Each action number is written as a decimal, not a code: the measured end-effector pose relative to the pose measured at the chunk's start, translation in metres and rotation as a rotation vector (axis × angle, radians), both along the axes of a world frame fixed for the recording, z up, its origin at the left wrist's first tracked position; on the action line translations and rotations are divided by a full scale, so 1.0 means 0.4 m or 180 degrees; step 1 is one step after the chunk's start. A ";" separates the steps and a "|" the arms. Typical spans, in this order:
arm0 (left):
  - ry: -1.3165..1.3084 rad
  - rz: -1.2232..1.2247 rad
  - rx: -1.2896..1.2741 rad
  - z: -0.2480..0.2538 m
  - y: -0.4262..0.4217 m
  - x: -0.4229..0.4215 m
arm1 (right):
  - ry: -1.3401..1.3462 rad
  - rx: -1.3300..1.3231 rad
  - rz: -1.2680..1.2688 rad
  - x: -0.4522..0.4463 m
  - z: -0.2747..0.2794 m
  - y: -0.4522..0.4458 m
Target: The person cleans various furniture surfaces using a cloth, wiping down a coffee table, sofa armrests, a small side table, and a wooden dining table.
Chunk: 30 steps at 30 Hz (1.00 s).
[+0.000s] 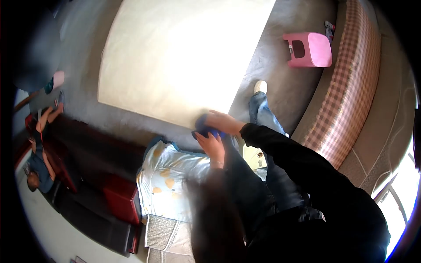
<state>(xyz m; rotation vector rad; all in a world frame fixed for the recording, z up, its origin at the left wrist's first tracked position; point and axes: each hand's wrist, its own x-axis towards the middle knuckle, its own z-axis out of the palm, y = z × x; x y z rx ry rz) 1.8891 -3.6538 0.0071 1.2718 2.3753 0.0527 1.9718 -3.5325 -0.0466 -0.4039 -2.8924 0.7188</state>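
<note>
Near the lower corner of a large pale table (175, 57), both of my hands are on a dark blue, soft-looking item (201, 124). My right hand (223, 122) grips it from the right, fingers bent over its top. Just below, my left hand (212, 148) has its fingers wrapped against the item's lower side. The item is slightly blurred, and its exact shape cannot be made out. It is above my leg, close to the table edge.
A pink stool (319, 49) stands at the upper right beside a sofa with a checked cover (346, 83). A white patterned cloth (169, 179) covers a seat at the lower left. Another person (41, 168) sits at the far left. A yellowish box (254, 158) is by my legs.
</note>
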 end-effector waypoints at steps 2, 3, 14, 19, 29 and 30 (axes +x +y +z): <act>-0.0015 -0.0013 -0.0079 -0.013 0.054 0.046 | -0.0999 0.0495 0.0585 0.029 0.002 0.057; -0.0063 0.0086 -0.0238 -0.021 0.087 0.063 | -0.0993 0.0465 0.0506 0.048 0.003 0.079; -0.0868 0.0283 0.1494 -0.316 0.572 0.189 | -0.1422 0.0811 -0.0489 0.307 -0.038 0.540; -0.0089 0.0258 -0.0308 -0.113 0.816 0.317 | -0.1411 0.0673 -0.0628 0.360 -0.023 0.660; 0.0264 0.0250 -0.0760 -0.120 0.819 0.316 | -0.1718 -0.0158 -0.0870 0.285 0.006 0.658; 0.0259 0.0312 -0.0915 -0.113 0.824 0.316 | -0.1751 -0.0161 -0.0872 0.285 -0.012 0.653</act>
